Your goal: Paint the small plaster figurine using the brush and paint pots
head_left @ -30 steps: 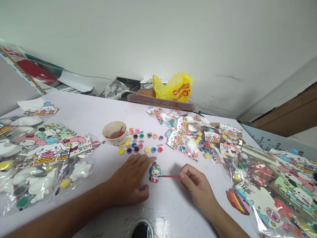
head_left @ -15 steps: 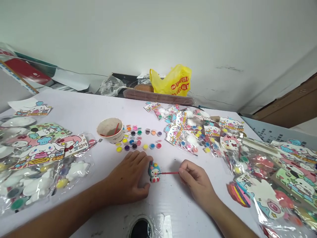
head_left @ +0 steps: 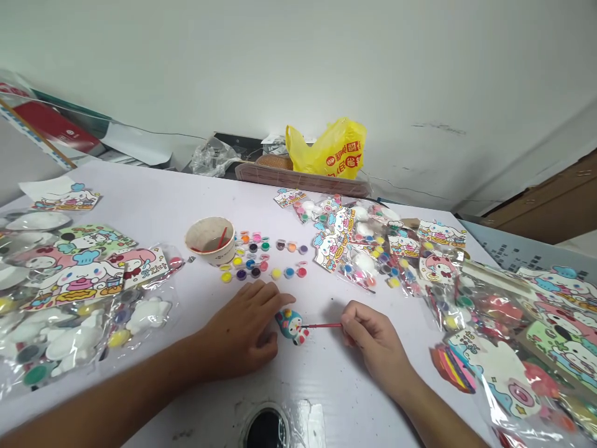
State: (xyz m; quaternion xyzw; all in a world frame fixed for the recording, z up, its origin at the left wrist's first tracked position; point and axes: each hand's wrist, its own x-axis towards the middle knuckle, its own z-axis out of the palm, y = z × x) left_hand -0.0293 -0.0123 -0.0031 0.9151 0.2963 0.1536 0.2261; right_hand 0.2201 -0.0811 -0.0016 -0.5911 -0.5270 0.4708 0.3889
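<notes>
A small painted figurine (head_left: 291, 326), with a blue hood, white face and red feet, lies tilted on the white table. My left hand (head_left: 247, 323) rests beside it, index finger stretched along its top and thumb apart on the near side. Those fingers look loose around the figurine's left edge; whether they touch it is hard to see. Pinched in my right hand (head_left: 366, 330) is a thin red paintbrush (head_left: 324, 325), its dark tip at the figurine's face.
A paper cup (head_left: 211, 241) of murky water holds red brushes. Several small paint pots (head_left: 253, 272) stand open beside it. Bagged craft kits (head_left: 84, 274) lie at left, with more kits (head_left: 438, 267) at right. Behind the table sits a yellow bag (head_left: 329, 149).
The figurine has turned from upright to slanted, its feet swinging right. My left index finger has straightened away from its top. The brush tip stays at the face.
</notes>
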